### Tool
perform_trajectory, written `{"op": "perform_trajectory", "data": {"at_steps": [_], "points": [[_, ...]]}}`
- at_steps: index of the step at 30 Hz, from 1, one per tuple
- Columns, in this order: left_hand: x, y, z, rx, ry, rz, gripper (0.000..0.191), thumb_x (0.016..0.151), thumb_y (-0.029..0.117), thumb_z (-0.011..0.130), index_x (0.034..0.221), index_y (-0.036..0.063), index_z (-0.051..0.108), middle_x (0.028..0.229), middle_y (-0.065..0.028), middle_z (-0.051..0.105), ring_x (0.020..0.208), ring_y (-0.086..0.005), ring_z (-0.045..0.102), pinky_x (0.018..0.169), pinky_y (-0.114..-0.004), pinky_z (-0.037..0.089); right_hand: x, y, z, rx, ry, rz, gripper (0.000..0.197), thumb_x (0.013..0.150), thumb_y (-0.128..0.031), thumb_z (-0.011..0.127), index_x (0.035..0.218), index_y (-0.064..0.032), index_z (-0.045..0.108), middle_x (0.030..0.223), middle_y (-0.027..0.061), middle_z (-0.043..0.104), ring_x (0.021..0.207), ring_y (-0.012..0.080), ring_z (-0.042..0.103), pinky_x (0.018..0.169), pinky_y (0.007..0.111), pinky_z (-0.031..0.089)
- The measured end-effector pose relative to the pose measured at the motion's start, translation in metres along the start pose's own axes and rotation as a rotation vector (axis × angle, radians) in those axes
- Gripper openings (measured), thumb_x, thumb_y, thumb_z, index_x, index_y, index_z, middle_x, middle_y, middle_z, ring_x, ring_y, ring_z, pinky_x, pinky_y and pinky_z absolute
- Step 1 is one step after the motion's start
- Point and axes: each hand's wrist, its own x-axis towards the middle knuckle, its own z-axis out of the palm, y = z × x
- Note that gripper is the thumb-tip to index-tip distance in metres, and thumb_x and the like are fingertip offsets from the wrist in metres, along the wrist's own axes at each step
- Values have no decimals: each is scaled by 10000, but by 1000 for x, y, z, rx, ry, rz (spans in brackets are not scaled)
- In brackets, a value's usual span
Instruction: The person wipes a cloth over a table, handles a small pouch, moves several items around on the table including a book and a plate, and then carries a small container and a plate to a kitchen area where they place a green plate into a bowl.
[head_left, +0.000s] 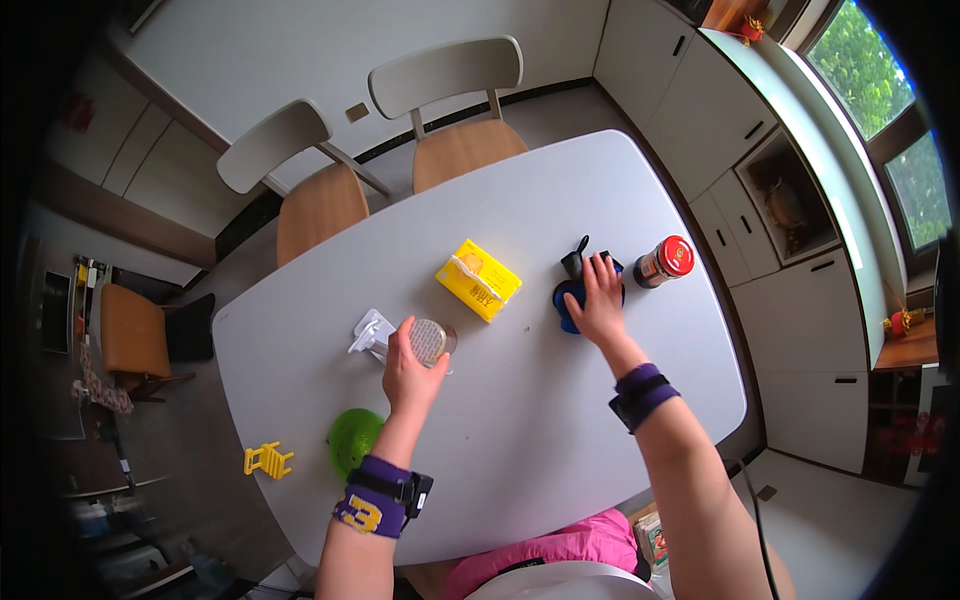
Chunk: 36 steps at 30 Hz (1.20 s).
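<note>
My left hand (411, 369) grips a small round container (429, 341) with a pale, printed end facing up. A white plastic object (370, 332) lies just beyond it, partly hidden by my fingers. My right hand (600, 304) rests palm down on a blue-and-black object (568, 306); my fingers cover much of it, and whether they grip it cannot be told. A small black piece with a loop (574, 259) touches or adjoins it. To the right stands a glass jar (651, 270) with a red lid. A yellow soft tissue pack (478, 280) lies between my hands.
On the pale table (517, 420), a green rounded object (354, 442) sits beside my left forearm. A yellow miniature chair (268, 460) lies near the left edge. Two chairs (465, 150) (322, 210) stand along the far side. White cabinets (795, 397) line the right.
</note>
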Motion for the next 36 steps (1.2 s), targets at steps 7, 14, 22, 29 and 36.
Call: {"op": "perform_trajectory", "data": {"at_steps": [7, 14, 22, 29, 36], "points": [[-55, -11, -21, -117, 129, 80, 760, 664, 147, 777, 1316, 101, 389, 1215, -139, 507, 1132, -342, 518, 913, -418, 459, -29, -83, 5, 55, -129, -130, 672, 704, -209, 632, 1343, -100, 454, 1432, 116, 372, 1358, 326, 278, 1114, 496, 205], [-91, -12, -27, -262, 142, 14, 758, 660, 120, 779, 1317, 66, 403, 1219, -150, 502, 1120, -331, 513, 932, -407, 435, -115, -148, 8, 279, -305, -352, 636, 671, -112, 624, 1296, -103, 511, 1394, 90, 433, 1326, 301, 340, 1098, 470, 260], [-113, -15, -51, -332, 146, -73, 746, 666, 37, 759, 1317, 51, 397, 1218, -134, 485, 1102, -265, 502, 935, -374, 428, -123, -134, -17, 679, -210, -331, 429, 686, 71, 521, 1065, -87, 644, 1165, 97, 602, 1104, 304, 549, 961, 390, 434], [-123, -25, -55, -416, 132, -89, 736, 694, 38, 749, 1328, 36, 375, 1228, -131, 468, 1107, -239, 488, 937, -367, 430, -85, -12, -43, 229, -38, 90, 695, 651, 59, 463, 1328, -99, 478, 1439, 155, 361, 1346, 376, 293, 1110, 438, 271], [-134, -37, -64, -448, 193, -126, 719, 679, 90, 761, 1303, 31, 410, 1210, -154, 488, 1097, -290, 502, 925, -385, 428, -152, -156, 3, 395, -279, -225, 682, 617, 23, 553, 1288, -95, 524, 1389, 157, 418, 1309, 368, 361, 1086, 480, 289]]}}
